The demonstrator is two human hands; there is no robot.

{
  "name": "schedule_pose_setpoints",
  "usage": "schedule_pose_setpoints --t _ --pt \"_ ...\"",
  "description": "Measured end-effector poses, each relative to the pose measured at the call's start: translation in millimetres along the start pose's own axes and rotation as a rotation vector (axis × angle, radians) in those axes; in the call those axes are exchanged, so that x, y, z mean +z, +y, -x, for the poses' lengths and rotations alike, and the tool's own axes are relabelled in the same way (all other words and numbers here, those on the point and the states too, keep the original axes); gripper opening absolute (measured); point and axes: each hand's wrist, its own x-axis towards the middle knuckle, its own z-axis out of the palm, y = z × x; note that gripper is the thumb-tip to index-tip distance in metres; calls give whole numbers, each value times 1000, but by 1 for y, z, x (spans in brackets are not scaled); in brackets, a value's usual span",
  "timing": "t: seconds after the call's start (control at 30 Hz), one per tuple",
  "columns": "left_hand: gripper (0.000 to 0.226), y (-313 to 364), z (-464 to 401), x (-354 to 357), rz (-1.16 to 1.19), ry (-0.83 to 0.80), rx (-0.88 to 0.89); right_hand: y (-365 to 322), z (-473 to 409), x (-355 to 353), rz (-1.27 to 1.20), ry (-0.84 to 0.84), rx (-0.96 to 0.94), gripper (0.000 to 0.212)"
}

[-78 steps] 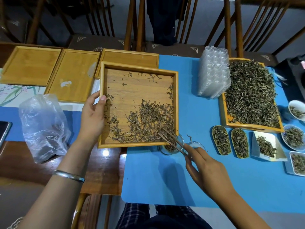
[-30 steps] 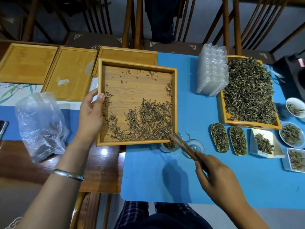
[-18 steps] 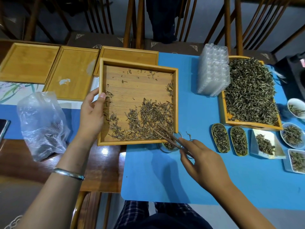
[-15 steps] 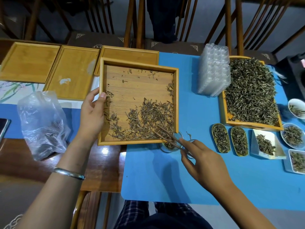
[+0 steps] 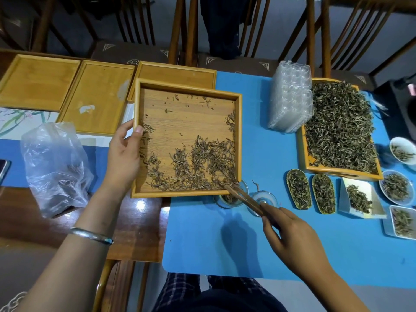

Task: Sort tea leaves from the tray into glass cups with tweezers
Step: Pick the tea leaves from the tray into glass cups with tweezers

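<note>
A square wooden tray holds a loose spread of dried tea leaves, mostly in its near right part. My left hand grips the tray's left rim, thumb over the edge. My right hand holds wooden tweezers whose tips sit at the tray's near right corner, above a glass cup with some leaves in it. A second glass cup stands just right of it, partly behind the tweezers.
Three empty wooden trays lie at the back left. A crumpled plastic bag sits left. A stack of clear plastic containers, a full tray of tea and several small dishes of leaves stand right on the blue mat.
My right hand has drawn back to the right, and the tweezer tips have moved from the leaves inside the tray to its near right corner over the cup. My left hand has stayed put.
</note>
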Motion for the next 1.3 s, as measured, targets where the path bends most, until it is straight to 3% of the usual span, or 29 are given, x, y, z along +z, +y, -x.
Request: schedule_pose_setpoints --t 0.27,0.8,1.3 --pt "19 -1 -2 0 4 -2 -1 7 6 -13 -57 11 50 27" --pt "26 1 -2 1 -2 -3 13 -51 -73 9 -45 134 -146 34" --pt "33 3 0 4 23 -8 12 -18 -22 17 6 87 -83 29"
